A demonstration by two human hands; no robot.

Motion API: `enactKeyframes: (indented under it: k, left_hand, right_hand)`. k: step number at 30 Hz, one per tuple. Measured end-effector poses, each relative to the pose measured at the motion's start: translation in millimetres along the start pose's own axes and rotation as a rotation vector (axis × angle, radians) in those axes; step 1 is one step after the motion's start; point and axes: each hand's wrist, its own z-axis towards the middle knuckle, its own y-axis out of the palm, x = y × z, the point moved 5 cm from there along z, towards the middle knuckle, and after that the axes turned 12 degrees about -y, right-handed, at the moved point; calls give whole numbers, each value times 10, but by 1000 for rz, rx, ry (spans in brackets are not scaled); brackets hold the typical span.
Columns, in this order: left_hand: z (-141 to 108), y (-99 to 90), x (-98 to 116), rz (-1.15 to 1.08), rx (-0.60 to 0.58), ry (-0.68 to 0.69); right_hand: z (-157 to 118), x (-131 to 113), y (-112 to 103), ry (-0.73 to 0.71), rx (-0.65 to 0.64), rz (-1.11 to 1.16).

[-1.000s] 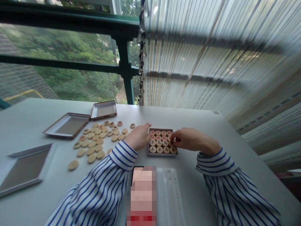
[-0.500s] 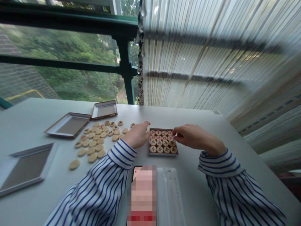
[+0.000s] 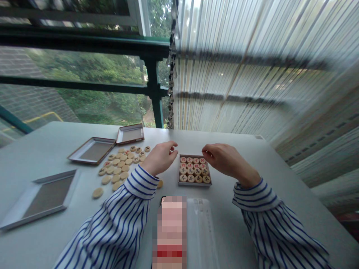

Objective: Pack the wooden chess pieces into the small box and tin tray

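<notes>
A small box (image 3: 181, 183) stands in the middle of the table, filled with rows of round wooden pieces, red characters in the back rows and black ones in front. My left hand (image 3: 162, 157) is just left of the box, its thumb and forefinger apart with nothing between them. Over the box's back right corner is my right hand (image 3: 226, 160), fingers bent together; whatever they hold, if anything, is hidden. Loose wooden pieces (image 3: 125, 167) lie spread to the left, some face up and partly behind my left hand and sleeve.
Two shallow box trays (image 3: 97, 163) (image 3: 130, 141) lie at the back left, and a larger grey tray (image 3: 42, 218) at the front left. A phone (image 3: 169, 231) and a translucent white case (image 3: 202, 231) lie nearest me. Window and string curtain stand behind the table (image 3: 241, 224).
My left hand has moved left, away from the box, and its fingers have parted. My right hand has shifted slightly left and back. The camera view has tilted a little.
</notes>
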Motion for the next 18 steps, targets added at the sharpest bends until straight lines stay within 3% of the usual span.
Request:
enactKeyframes:
  k: [10, 18]
  left_hand:
    - [-273, -303, -180, -17, 121, -12]
    - [-523, -605, -558, -24, 277, -122]
  right_hand:
    - [17, -150, -51, -71, 79, 7]
    - [30, -368, -104, -141, 132, 65]
